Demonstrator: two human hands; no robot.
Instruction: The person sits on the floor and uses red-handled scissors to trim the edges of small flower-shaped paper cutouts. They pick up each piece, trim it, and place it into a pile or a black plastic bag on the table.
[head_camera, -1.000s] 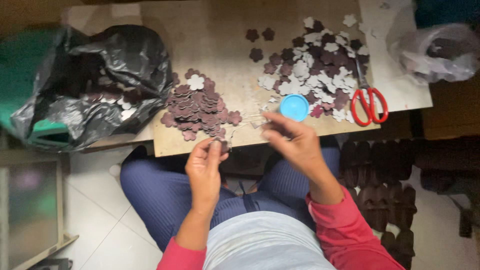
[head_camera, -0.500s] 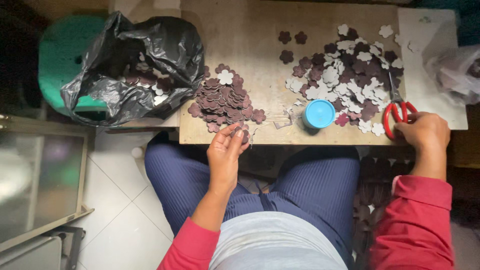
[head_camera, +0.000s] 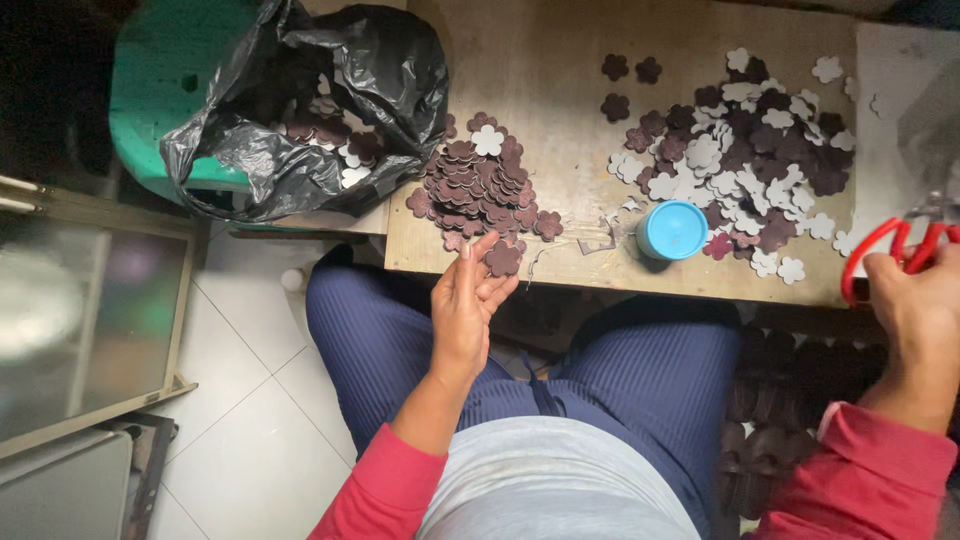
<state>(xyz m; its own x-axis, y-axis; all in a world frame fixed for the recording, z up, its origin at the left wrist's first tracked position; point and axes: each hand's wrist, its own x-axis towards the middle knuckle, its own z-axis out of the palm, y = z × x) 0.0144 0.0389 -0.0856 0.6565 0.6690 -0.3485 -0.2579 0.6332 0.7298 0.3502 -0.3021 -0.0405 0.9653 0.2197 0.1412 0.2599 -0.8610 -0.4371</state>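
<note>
My left hand (head_camera: 468, 303) is at the front edge of the wooden board (head_camera: 560, 130), with a maroon flower-shaped cutout (head_camera: 503, 259) pinched at its fingertips. Just beyond it lies a heap of maroon flower cutouts (head_camera: 482, 188). My right hand (head_camera: 918, 300) is at the far right, fingers through the handles of red scissors (head_camera: 885, 250). The scissor blades run out of view. A round blue lid (head_camera: 671, 229) sits between the two hands.
A wide scatter of maroon and white flower cutouts (head_camera: 745, 160) covers the right of the board. A black plastic bag (head_camera: 300, 100) holding more cutouts rests on a green stool (head_camera: 160, 110) at left. Paper scraps (head_camera: 595, 240) lie near the lid. White tiled floor (head_camera: 250, 400) is below.
The view has shifted left. My right hand has gone from in front of me to the right edge and taken the scissor handles. My left hand stays near the maroon heap.
</note>
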